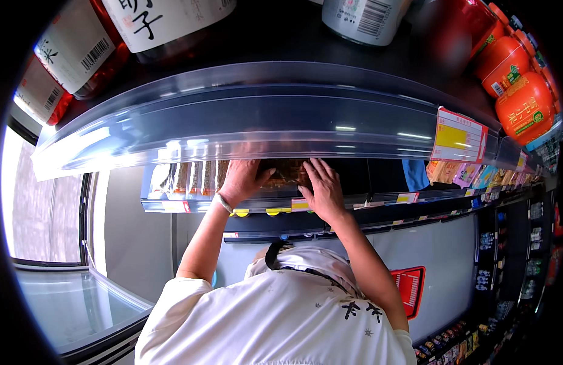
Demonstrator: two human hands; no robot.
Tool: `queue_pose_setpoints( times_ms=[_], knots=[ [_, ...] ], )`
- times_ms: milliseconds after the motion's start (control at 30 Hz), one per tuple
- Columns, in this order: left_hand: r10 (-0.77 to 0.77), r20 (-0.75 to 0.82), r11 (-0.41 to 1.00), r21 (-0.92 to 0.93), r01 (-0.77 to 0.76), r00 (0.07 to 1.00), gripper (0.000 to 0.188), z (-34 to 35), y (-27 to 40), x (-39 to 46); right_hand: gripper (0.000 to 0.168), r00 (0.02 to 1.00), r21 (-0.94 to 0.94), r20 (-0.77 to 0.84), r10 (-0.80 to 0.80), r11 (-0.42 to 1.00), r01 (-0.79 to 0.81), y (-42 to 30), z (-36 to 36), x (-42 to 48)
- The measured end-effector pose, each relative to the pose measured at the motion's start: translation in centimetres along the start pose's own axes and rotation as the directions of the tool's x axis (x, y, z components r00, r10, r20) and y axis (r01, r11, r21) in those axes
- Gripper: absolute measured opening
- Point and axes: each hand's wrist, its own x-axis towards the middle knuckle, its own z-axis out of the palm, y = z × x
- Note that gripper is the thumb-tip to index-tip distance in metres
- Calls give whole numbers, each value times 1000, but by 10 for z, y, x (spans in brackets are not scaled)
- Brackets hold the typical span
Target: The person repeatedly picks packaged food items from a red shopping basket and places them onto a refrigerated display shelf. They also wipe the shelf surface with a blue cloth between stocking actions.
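Observation:
Both my hands reach into a shelf below the clear plastic front rail (281, 109) of the shelf above. My left hand (243, 179) has its fingertips partly behind that rail, thumb held apart, beside the left end of a brownish packaged item (285, 172). At the right end of the same item is my right hand (324, 187), fingers spread; how firmly either hand touches it cannot be told. A row of clear packets with dark and brown contents (195, 178) stands upright to the left of my left hand.
Bottles with white labels (76, 50) and orange plastic bottles (524, 109) stand on the upper shelf. A price tag (459, 136) hangs on its rail. Colourful snack packs (466, 175) sit further right. A red shopping basket (409, 289) is on the floor; a glass-topped chest (81, 305) is lower left.

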Motion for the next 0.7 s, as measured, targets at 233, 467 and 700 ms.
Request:
queue_pose_setpoints(
  times_ms=[233,467,700],
  knots=[
    [-20,17,996,85,18,1000,68,6,-1,-4,56,999,-21,6,37,999,-37,-4,2,-5],
    [-67,84,994,91,60,994,67,-2,8,-1,49,999,-19,5,48,999,-48,-1,3,-9],
    [-43,55,991,129,36,998,67,5,5,-7,41,999,28,-18,46,999,-45,-2,-4,-16]
  ],
)
